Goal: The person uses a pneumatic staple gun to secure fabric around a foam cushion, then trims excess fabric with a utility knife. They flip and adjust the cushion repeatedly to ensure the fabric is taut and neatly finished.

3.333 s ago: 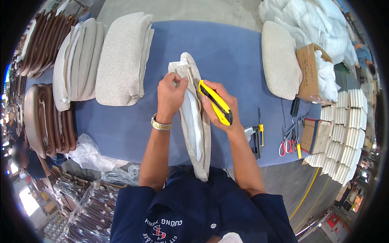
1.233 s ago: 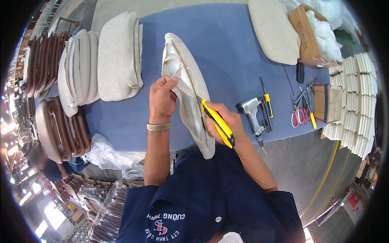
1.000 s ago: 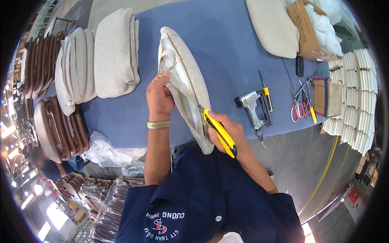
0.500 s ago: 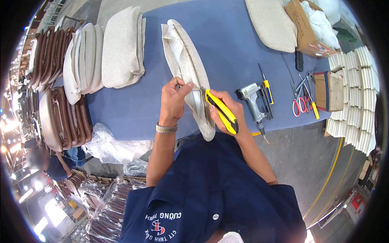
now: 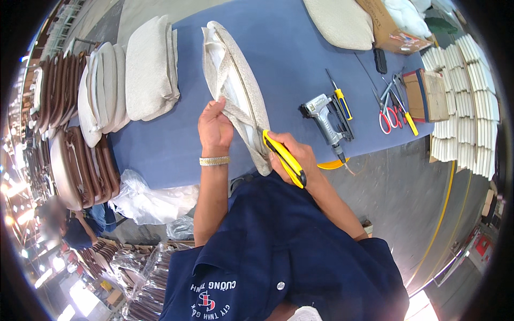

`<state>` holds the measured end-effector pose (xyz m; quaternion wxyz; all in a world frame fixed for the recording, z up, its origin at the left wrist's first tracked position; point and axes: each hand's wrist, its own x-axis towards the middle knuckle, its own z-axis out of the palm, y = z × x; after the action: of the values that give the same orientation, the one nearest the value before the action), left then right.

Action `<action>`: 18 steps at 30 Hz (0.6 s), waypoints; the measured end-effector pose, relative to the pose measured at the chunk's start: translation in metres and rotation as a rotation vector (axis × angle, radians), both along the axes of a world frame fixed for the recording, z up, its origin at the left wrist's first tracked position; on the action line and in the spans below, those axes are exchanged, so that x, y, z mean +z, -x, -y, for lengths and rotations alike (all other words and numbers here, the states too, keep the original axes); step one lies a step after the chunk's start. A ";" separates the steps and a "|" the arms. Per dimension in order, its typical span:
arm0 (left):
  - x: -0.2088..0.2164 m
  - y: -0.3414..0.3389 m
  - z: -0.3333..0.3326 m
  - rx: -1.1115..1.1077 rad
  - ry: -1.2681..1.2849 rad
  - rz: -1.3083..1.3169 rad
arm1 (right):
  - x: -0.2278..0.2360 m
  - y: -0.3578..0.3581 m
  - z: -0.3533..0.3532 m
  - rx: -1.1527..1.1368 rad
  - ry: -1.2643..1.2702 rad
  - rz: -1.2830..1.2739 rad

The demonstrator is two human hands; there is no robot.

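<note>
Yellow utility knife (image 5: 286,160) at the opening of a beige fabric cushion (image 5: 250,80)
Cushion between the hands, long axis running away over the table (image 5: 289,59); right hand (image 5: 297,152), nearer its close end, grip wrapped round the knife; left hand (image 5: 216,128) pinching the left lip. Pneumatic stapler (image 5: 327,121) and screwdriver (image 5: 342,102) lie rightward, apart from the cushion.

The cushion (image 5: 247,72) is covered in rough, matt cloth; the knife (image 5: 284,158) is cased in smooth plastic; the staple gun (image 5: 324,116) is finished in shiny metal.
</note>
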<state>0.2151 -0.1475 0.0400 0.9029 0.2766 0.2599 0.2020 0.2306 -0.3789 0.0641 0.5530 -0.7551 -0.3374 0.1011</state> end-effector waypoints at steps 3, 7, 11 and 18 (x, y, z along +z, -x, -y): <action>0.013 -0.010 0.011 0.084 0.091 -0.129 | -0.002 0.014 0.009 0.002 0.004 -0.034; 0.004 -0.001 0.029 -0.214 -0.902 -0.453 | -0.002 0.023 0.011 -0.047 -0.005 -0.062; 0.031 0.011 0.068 -0.310 -1.672 -0.655 | -0.007 0.026 0.013 -0.101 -0.016 -0.047; 0.019 0.018 0.052 -0.297 -1.365 -0.493 | -0.007 0.032 0.016 -0.147 -0.095 -0.116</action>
<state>0.1971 -0.1993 0.0590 0.4635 0.8459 0.2314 0.1266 0.1987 -0.3945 0.0572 0.6128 -0.7435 -0.2529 0.0880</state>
